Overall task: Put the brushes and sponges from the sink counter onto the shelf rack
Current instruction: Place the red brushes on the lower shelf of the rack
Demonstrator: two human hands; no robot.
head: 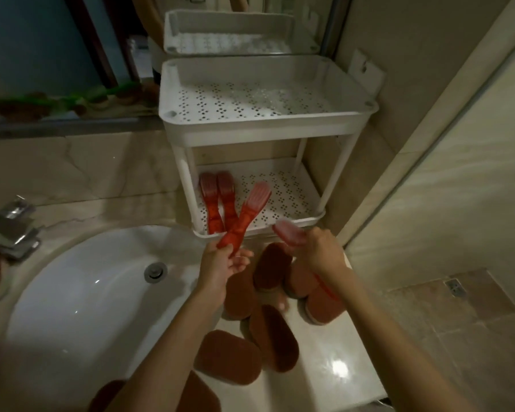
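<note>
Beige tiled walls [428, 99], mirror [57, 55], brown tiled floor [473, 322].

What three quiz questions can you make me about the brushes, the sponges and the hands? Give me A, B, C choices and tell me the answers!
1. Where do the two loose brushes lie?
A. on the rack's lower shelf
B. in the sink
C. on the rack's top shelf

2. What colour are the sponges on the counter?
A. green
B. brown
C. blue

3. What is the left hand doing?
A. resting flat on the counter
B. turning the tap
C. gripping a red brush by its handle

Answers:
1 A: they lie side by side at the shelf's left end.
2 B: all of them on the counter look brown.
3 C: its fingers curl round the handle, and the bristle head is over the lower shelf.
</note>
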